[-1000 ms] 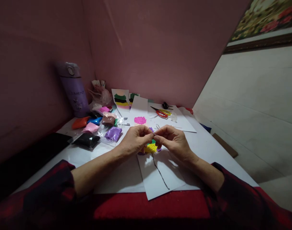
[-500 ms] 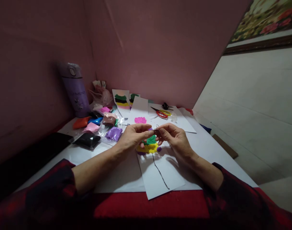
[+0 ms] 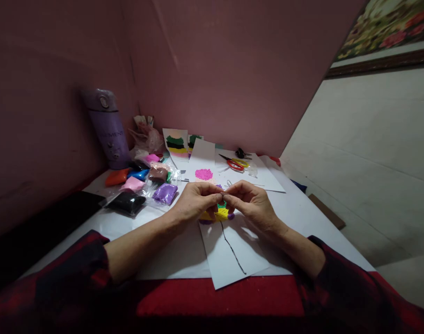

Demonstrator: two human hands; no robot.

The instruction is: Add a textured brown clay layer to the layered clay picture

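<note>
Over a white card, my left hand point(image 3: 194, 200) and my right hand point(image 3: 252, 204) meet, thumbs and forefingers pinched together at the tips. Between them is a small brown piece of modelling clay point(image 3: 222, 195), mostly hidden by the fingers. Under the hands, the white card point(image 3: 229, 264) bears bands of coloured clay, with a yellow band point(image 3: 221, 215), some green, and purple bits at its sides. A thin black line point(image 3: 233, 250) runs down from the yellow toward the card's near edge. Above my fingers, a bright pink clay patch point(image 3: 204, 174) shows on white paper.
Several clay packets lie to the left, among them a black packet point(image 3: 126, 204) and a purple packet point(image 3: 165, 193). A purple bottle point(image 3: 109, 132) stands behind them. Red-and-yellow scissors point(image 3: 235, 164) rest at the back. A striped clay card point(image 3: 176, 146) leans near the wall.
My fingertips have come closer together and moved slightly left, covering more of the small brown piece. My right thumb and forefinger now meet the left ones. Nothing else on the table has moved.
</note>
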